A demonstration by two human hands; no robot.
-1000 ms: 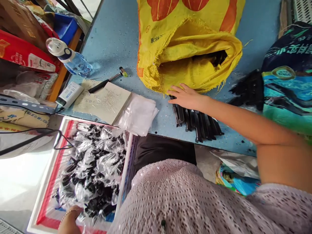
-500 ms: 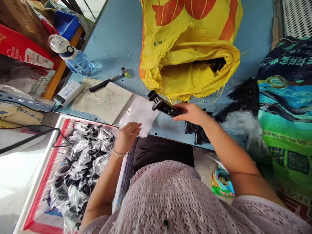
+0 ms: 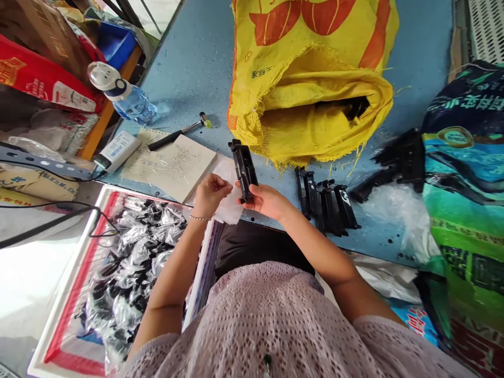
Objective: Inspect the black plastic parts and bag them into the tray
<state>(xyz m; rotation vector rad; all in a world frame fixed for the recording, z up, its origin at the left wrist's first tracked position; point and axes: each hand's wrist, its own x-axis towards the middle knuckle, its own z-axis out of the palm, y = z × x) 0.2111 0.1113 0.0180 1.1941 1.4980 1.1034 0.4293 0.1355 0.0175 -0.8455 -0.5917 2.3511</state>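
Note:
My right hand (image 3: pixel 268 201) is closed around a black plastic part (image 3: pixel 244 170), long and narrow, held upright over the table's front edge. Just left of it, my left hand (image 3: pixel 212 194) has thumb and fingers pinched together; what they hold, if anything, is too small to make out. Thin clear plastic bags (image 3: pixel 228 214) lie beneath and between both hands. To the right, several similar black parts (image 3: pixel 331 207) rest side by side on the blue table (image 3: pixel 197 63).
A pale board (image 3: pixel 189 165) bears many tiny slivers, with a small hammer (image 3: pixel 169 139) behind it. Beyond are a white box-shaped device (image 3: pixel 118 151) and a water bottle (image 3: pixel 132 100). A yellow woven sack (image 3: pixel 315 126) gapes open ahead. At left, a crate (image 3: pixel 59 320) holds bagged black parts.
My right hand has brought the black part left and turned it from slanting to nearly upright. My left hand has lifted slightly from the bags toward it, fingers now pinched.

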